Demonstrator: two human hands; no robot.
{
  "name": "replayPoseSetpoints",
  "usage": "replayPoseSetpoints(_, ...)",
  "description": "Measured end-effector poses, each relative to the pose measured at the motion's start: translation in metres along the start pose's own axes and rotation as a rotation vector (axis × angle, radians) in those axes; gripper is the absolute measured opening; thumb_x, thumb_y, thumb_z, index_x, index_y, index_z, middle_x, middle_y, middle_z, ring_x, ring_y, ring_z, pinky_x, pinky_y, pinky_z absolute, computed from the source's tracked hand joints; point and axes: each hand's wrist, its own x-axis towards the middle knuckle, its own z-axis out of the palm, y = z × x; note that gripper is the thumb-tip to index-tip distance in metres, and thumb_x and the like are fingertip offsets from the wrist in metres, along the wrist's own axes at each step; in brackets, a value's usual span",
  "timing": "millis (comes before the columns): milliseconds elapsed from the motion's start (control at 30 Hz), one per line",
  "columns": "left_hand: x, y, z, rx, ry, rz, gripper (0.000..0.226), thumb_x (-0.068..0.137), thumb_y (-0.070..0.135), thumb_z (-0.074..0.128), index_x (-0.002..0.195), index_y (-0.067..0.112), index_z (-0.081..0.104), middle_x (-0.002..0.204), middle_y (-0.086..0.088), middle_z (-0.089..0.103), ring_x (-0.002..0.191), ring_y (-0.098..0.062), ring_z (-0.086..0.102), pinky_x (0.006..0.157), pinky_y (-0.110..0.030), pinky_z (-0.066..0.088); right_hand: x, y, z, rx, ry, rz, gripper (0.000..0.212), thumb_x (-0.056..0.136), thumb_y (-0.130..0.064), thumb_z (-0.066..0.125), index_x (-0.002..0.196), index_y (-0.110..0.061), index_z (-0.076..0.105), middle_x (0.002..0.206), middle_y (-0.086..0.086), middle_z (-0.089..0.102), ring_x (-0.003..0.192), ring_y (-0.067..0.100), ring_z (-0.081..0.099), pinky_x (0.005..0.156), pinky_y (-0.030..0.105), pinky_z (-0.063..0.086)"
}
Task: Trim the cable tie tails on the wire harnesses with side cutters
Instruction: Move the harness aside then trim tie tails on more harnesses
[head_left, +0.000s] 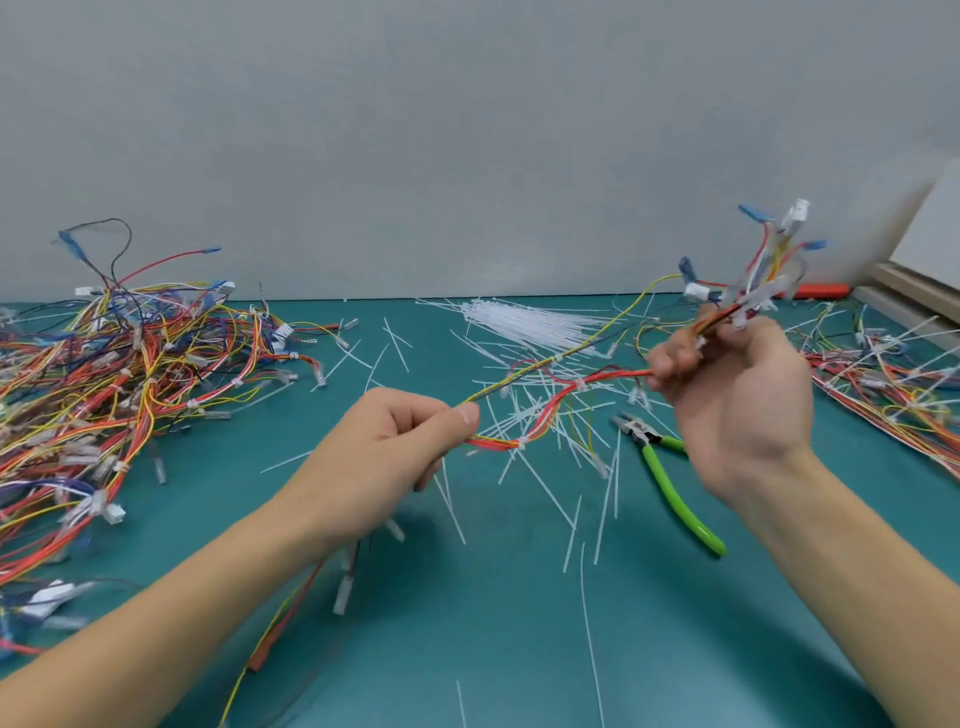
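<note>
A person works at a green bench (467, 649), seen from a head camera looking down. Both hands are raised above the cutters and set well apart, stretching one harness (540, 366) between them. The left hand (384, 452), left of the cutters, pinches the harness wires between thumb and curled fingers. The right hand (737, 405), above and right of the cutters, grips the other end, where white and blue connectors (779, 249) fan upward. The cutters (670, 483), with green handles, lie on the bench untouched, jaws pointing away from the person.

White trimmed tails (571, 525) are scattered all around the cutters. Beyond them, near the back wall, lies a bunch of fresh ties (530, 322). Far left of the cutters sits a big pile (104, 384) of harnesses; far right, a second heap (883, 374) with long tails showing.

The step looks like checking the harness for untrimmed tails. To do it well, the person should keep the wires taut, find each tie head, and cut flush without nicking insulation.
</note>
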Motion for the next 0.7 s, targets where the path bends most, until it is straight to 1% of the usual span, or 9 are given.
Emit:
replayPoseSetpoints(67, -0.003, 0.001, -0.003, 0.061, -0.09, 0.02, 0.054, 0.09, 0.065, 0.055, 0.067, 0.017, 0.061, 0.057, -0.013, 0.048, 0.054, -0.017, 0.044, 0.055, -0.03, 0.034, 0.003, -0.006, -0.004, 0.052, 0.011, 0.084, 0.019, 0.09, -0.018, 0.034, 0.073, -0.022, 0.041, 0.06, -0.004, 0.031, 0.055, 0.016, 0.034, 0.057, 0.031, 0.028)
replayPoseSetpoints(167, -0.007, 0.001, 0.001, 0.098, -0.245, -0.038, 0.035, 0.094, 0.054, 0.06, 0.082, 0.023, 0.07, 0.058, -0.007, 0.063, 0.054, -0.016, 0.062, 0.056, -0.032, 0.054, 0.003, -0.011, -0.005, 0.179, -0.107, 0.186, 0.007, 0.078, -0.024, 0.042, 0.071, -0.024, 0.041, 0.06, -0.005, 0.028, 0.056, 0.015, 0.032, 0.058, 0.03, 0.029)
replayPoseSetpoints(233, -0.009, 0.001, 0.008, 0.192, -0.17, -0.041, 0.031, 0.086, 0.057, 0.067, 0.081, 0.026, 0.065, 0.063, -0.002, 0.067, 0.053, -0.015, 0.064, 0.051, -0.031, 0.058, 0.001, -0.011, -0.004, 0.28, -0.208, 0.236, 0.011, 0.081, -0.025, 0.042, 0.07, -0.024, 0.042, 0.062, -0.006, 0.028, 0.058, 0.015, 0.032, 0.059, 0.029, 0.032)
replayPoseSetpoints(333, -0.012, 0.002, 0.013, 0.351, -0.044, 0.01, 0.036, 0.077, 0.069, 0.068, 0.091, 0.037, 0.059, 0.081, 0.019, 0.07, 0.052, -0.007, 0.063, 0.052, -0.017, 0.048, -0.008, -0.01, 0.003, 0.328, -0.328, 0.289, 0.015, 0.085, -0.028, 0.042, 0.07, -0.023, 0.043, 0.061, -0.006, 0.028, 0.058, 0.014, 0.033, 0.058, 0.028, 0.036)
replayPoseSetpoints(433, -0.014, 0.004, 0.008, 0.467, -0.209, 0.065, 0.059, 0.075, 0.069, 0.069, 0.127, 0.056, 0.046, 0.114, 0.041, 0.057, 0.088, 0.005, 0.065, 0.073, -0.015, 0.046, -0.017, -0.005, 0.012, 0.284, -0.368, 0.316, 0.016, 0.086, -0.03, 0.041, 0.072, -0.021, 0.039, 0.061, -0.004, 0.028, 0.058, 0.016, 0.033, 0.058, 0.03, 0.035)
replayPoseSetpoints(500, -0.014, 0.006, 0.005, 0.329, -0.369, 0.053, 0.072, 0.077, 0.063, 0.071, 0.141, 0.059, 0.037, 0.132, 0.038, 0.053, 0.12, 0.005, 0.057, 0.093, -0.022, 0.048, -0.021, -0.003, 0.017, 0.257, -0.365, 0.337, 0.017, 0.086, -0.03, 0.041, 0.072, -0.021, 0.038, 0.061, -0.003, 0.029, 0.058, 0.017, 0.034, 0.058, 0.03, 0.036)
replayPoseSetpoints(533, -0.015, 0.008, 0.004, 0.239, -0.426, 0.045, 0.075, 0.079, 0.06, 0.072, 0.144, 0.058, 0.036, 0.138, 0.032, 0.055, 0.127, 0.001, 0.055, 0.097, -0.025, 0.049, -0.023, -0.002, 0.019, 0.246, -0.366, 0.35, 0.017, 0.086, -0.03, 0.041, 0.072, -0.02, 0.039, 0.061, -0.002, 0.03, 0.058, 0.017, 0.035, 0.057, 0.03, 0.037)
replayPoseSetpoints(600, -0.015, 0.013, 0.007, 0.034, -0.467, -0.013, 0.068, 0.081, 0.058, 0.069, 0.144, 0.053, 0.043, 0.135, 0.019, 0.064, 0.122, -0.005, 0.061, 0.095, -0.022, 0.051, -0.025, 0.001, 0.023, 0.231, -0.382, 0.393, 0.018, 0.088, -0.03, 0.042, 0.072, -0.02, 0.043, 0.061, -0.002, 0.033, 0.058, 0.017, 0.038, 0.057, 0.03, 0.039)
replayPoseSetpoints(700, -0.014, 0.015, 0.017, -0.105, -0.347, -0.061, 0.037, 0.092, 0.057, 0.057, 0.122, 0.04, 0.068, 0.102, 0.006, 0.077, 0.096, -0.006, 0.071, 0.082, -0.021, 0.053, -0.029, 0.009, 0.025, 0.192, -0.393, 0.459, 0.021, 0.089, -0.029, 0.041, 0.073, -0.02, 0.05, 0.064, 0.001, 0.044, 0.062, 0.02, 0.049, 0.06, 0.031, 0.041)
